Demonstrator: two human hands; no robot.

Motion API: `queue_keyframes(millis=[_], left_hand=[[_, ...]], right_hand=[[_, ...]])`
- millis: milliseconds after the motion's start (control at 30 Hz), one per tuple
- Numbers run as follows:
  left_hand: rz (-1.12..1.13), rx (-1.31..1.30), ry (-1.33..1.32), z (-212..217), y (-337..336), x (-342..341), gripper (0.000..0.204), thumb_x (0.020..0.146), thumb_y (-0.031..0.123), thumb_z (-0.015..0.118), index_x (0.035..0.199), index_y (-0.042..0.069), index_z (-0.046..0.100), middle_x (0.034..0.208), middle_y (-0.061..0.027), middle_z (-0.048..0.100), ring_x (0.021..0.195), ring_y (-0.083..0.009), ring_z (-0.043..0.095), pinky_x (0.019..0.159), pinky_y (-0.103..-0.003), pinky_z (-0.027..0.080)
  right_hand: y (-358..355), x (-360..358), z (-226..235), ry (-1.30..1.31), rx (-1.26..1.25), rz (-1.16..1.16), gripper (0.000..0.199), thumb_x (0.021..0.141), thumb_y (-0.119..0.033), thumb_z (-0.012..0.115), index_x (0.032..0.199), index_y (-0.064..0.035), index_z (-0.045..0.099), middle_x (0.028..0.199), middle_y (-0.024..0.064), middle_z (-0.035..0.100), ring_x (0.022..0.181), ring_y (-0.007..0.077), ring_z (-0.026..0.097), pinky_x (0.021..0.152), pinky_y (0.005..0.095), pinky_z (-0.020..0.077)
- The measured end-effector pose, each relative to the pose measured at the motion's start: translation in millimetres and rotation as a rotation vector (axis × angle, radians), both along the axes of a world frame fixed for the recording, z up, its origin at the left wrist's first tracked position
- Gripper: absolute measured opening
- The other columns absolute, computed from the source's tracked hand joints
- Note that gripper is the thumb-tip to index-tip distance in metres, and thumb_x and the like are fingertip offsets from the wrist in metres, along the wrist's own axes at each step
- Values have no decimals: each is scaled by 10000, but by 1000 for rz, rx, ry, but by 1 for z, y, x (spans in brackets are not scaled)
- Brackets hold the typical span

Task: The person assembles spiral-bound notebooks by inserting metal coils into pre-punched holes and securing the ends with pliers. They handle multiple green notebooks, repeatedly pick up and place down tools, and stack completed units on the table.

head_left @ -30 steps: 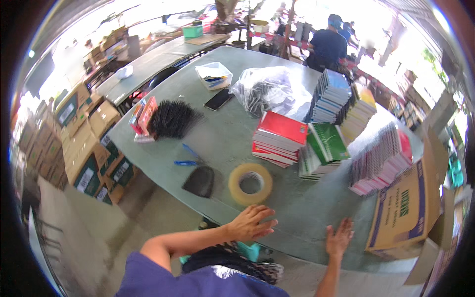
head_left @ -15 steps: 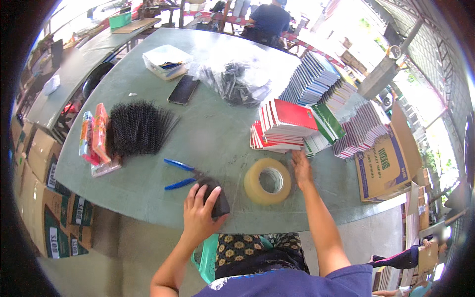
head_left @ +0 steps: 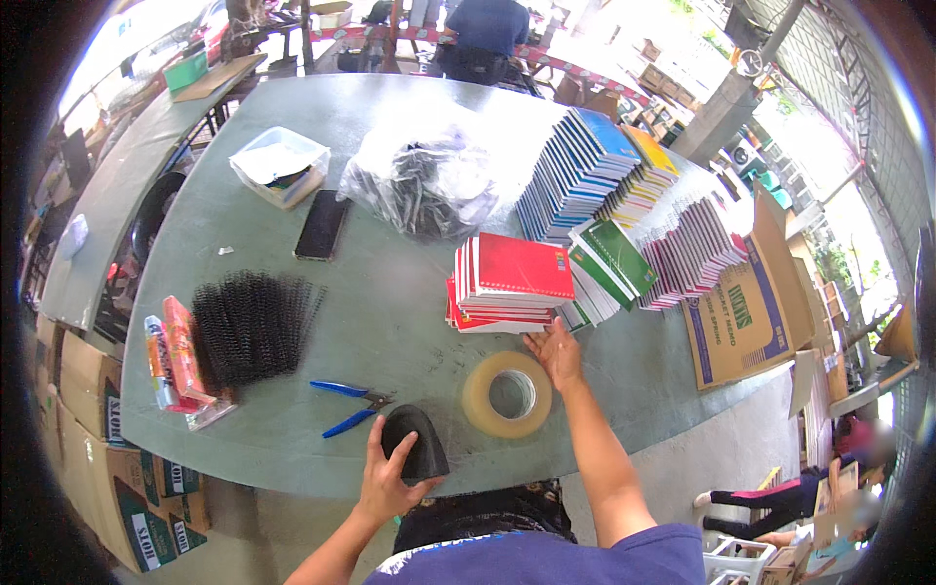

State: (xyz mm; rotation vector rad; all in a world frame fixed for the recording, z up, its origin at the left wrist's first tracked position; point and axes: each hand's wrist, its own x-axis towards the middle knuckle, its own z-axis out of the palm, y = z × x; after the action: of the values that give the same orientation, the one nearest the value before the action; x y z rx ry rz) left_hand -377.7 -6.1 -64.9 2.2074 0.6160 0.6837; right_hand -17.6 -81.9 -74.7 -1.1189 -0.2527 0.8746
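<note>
My left hand (head_left: 392, 475) is closed around a black, rounded piece (head_left: 425, 450) near the table's front edge; its exact kind does not show. Just beyond it lie pliers with blue handles (head_left: 341, 388), jaws toward the black piece. My right hand (head_left: 558, 353) has its fingers stretched out and the palm partly turned up. Its fingertips are at the near lower edge of a stack of red notebooks (head_left: 514, 268); whether they touch is hard to tell. Between my hands rests a large roll of clear tape (head_left: 478, 409). Green notebooks (head_left: 616, 261) lean beside the red stack.
Blue notebooks (head_left: 575, 175), yellow ones (head_left: 639, 175) and purple-edged ones (head_left: 694, 249) stand farther right, beside an open carton (head_left: 746, 327). Black spiral bindings (head_left: 252, 327) and coloured packets (head_left: 175, 356) lie left. Toward the back are a phone (head_left: 322, 226), a plastic tub (head_left: 281, 180) and a clear bag (head_left: 424, 180).
The black piece in my left hand has tipped, so its broad dark face now shows. My right hand has turned its palm further up beside the red notebooks. The whole view has shifted.
</note>
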Motion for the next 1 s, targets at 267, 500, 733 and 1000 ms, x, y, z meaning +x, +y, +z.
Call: queue_keyframes(millis=[267,500,733,1000], left_hand=[[64,157,112,4,-15,14,731,524,297,877,1147,33,599,1341,-314,307,1225,-490,355,1020,-506,351],[216,239,166,5,-24,18,748,528,320,874,1163,46,591,1362,-279,320,1230,-464,370,1009,-489,372],[225,297,203,6,-26,29,760,529,310,876,1178,62,566,1373,-267,309,1232,-466,371,987,-515,384],[219,314,233,1,-26,23,772,489,290,896,1153,60,578,1373,-278,301,1231,-477,364,1000,-521,365]], right_hand=[[42,28,-34,126,228,312,623,918,-486,475,1284,16,437,1293,123,493,1213,252,444,1062,405,307],[-6,-5,15,-45,-10,322,544,935,-473,458,1172,8,542,1206,140,576,1126,252,533,1035,401,342],[-146,124,-22,-235,-5,-159,691,931,-529,428,1279,68,444,1272,175,515,1207,273,474,1052,394,324],[-42,164,-33,2,102,12,494,958,-483,379,1215,-79,502,1203,72,538,1119,228,493,978,353,355]])
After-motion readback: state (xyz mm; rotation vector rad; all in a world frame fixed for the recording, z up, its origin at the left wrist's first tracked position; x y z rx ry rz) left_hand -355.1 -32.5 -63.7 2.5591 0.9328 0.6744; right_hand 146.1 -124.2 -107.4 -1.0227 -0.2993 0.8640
